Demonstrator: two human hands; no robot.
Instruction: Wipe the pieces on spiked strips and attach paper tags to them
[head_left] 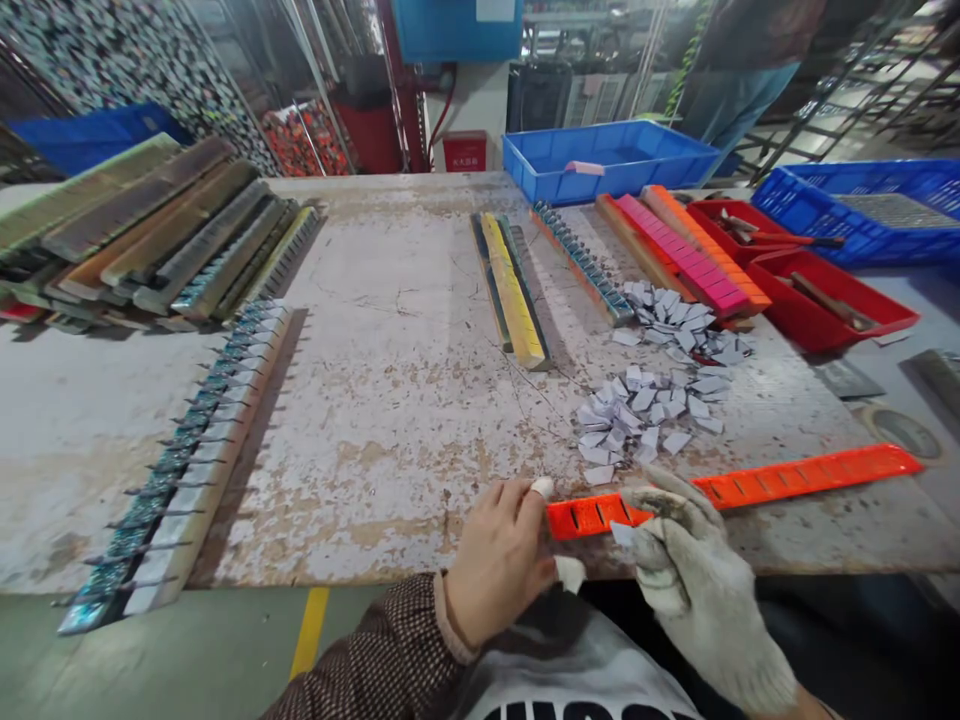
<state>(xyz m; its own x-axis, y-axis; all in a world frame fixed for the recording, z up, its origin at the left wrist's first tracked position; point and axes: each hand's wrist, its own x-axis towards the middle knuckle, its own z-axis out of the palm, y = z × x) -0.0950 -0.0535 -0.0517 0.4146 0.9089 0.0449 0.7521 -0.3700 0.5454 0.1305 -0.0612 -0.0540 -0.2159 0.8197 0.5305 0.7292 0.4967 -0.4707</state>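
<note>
An orange slotted strip (795,482) lies along the table's front edge at the right. My left hand (504,555), bare but for white covers on two fingertips, is at the strip's left end, its fingers bent around that end. My right hand (686,570), in a white glove, is over the strip's left part and pinches a small white paper piece (622,535) beside the slots. Just beyond the strip lie two heaps of such pieces, a near heap (630,415) and a far heap (682,325).
Stacked slotted bars (180,220) fill the back left. A spiked glittery bar (202,440) lies at the left front. Yellow bar (514,290), pink bar (682,255), red trays (832,300) and blue crates (607,160) stand farther back.
</note>
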